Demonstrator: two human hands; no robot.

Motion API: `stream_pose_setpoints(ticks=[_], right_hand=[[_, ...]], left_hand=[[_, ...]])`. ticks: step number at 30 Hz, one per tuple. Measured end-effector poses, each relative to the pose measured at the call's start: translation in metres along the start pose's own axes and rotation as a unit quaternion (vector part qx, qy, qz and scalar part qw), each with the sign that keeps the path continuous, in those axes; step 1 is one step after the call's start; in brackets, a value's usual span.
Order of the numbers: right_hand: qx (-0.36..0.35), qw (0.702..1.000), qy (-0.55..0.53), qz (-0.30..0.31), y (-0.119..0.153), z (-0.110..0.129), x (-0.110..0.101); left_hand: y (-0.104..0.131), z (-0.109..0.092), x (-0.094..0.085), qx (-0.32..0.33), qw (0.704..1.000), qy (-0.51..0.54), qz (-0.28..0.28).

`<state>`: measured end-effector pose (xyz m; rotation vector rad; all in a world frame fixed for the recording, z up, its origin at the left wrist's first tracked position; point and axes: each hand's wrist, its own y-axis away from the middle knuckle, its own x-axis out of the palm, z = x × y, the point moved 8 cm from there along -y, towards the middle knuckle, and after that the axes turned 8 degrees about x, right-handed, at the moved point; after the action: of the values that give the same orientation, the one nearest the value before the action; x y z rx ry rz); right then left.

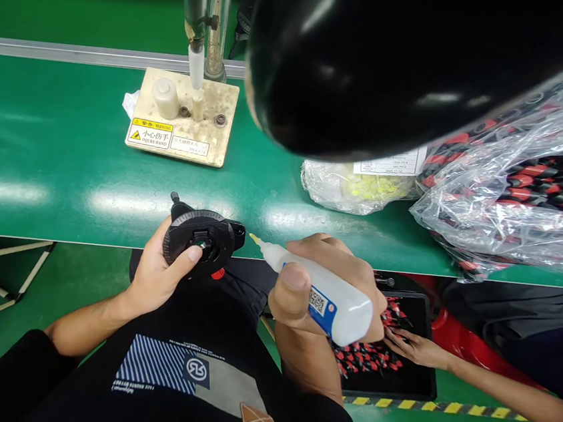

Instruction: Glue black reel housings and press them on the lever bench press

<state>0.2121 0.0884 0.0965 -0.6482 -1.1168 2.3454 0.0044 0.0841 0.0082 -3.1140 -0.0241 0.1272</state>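
Bare hands meet over the near edge of a green counter [90,164], where a black round part [197,223] with a graduated rim sits in the grip of a person's left hand [153,281]; the hand is clamped on it, thumb pressed across its middle, while a short arm juts from its right side; to the right of the round part, the right hand [343,264] is closed around a white squeeze bottle [322,299] with a blue label, tilted so that its thin yellow tip [254,238] points at the end of that arm, just beside it

Beyond the round part stands a cream base plate [222,141], marked with a yellow warning label [151,133] and bearing a white cylinder [165,98]; a white-tipped spindle [196,68] hangs over the plate; beyond and to the right of the round part lie a clear bag of yellow pieces [359,189] and a larger clear bag of red-and-black pieces [486,222], with a glossy black form [401,69] looming in front of part of the scene; right of the round part and below counter level, a co-worker's hand [415,350] reaches into a black tray [419,383] of small red-and-black pieces, its fingers spread among them
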Motion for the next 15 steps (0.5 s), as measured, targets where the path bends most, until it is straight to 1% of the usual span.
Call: stream_pose_setpoints(ticks=[3, 6, 8, 9, 11, 12, 13, 14, 15], right_hand=[[0.006, 1.000, 0.015, -0.002, 0.003, -0.001, 0.000], [0.012, 1.000, 0.019, 0.009, 0.003, -0.001, 0.002], [0.035, 0.999, 0.005, 0.005, 0.001, -0.004, 0.001], [0.057, 0.998, -0.007, -0.015, -0.001, -0.009, -0.002], [0.131, 0.987, -0.048, -0.085, -0.001, -0.028, -0.014], [0.187, 0.972, -0.089, -0.111, 0.002, -0.043, -0.020], [0.257, 0.949, -0.142, -0.117, 0.008, -0.062, -0.021], [0.337, 0.913, -0.209, -0.095, 0.018, -0.081, -0.016], [0.422, 0.860, -0.281, -0.051, 0.032, -0.099, -0.006]], left_hand=[[0.000, 0.001, 0.000, -0.008, 1.000, -0.003, 0.000], [0.002, 0.005, -0.001, -0.015, 1.000, 0.001, -0.004], [0.004, 0.011, -0.002, -0.031, 0.999, 0.019, -0.007], [0.005, 0.015, -0.002, -0.047, 0.998, 0.035, -0.009], [0.007, 0.027, -0.001, -0.100, 0.992, 0.073, -0.012], [0.008, 0.034, 0.000, -0.134, 0.987, 0.091, -0.014], [0.009, 0.039, 0.000, -0.167, 0.980, 0.107, -0.018], [0.009, 0.044, 0.001, -0.196, 0.973, 0.121, -0.025], [0.008, 0.048, 0.001, -0.220, 0.966, 0.133, -0.035]])
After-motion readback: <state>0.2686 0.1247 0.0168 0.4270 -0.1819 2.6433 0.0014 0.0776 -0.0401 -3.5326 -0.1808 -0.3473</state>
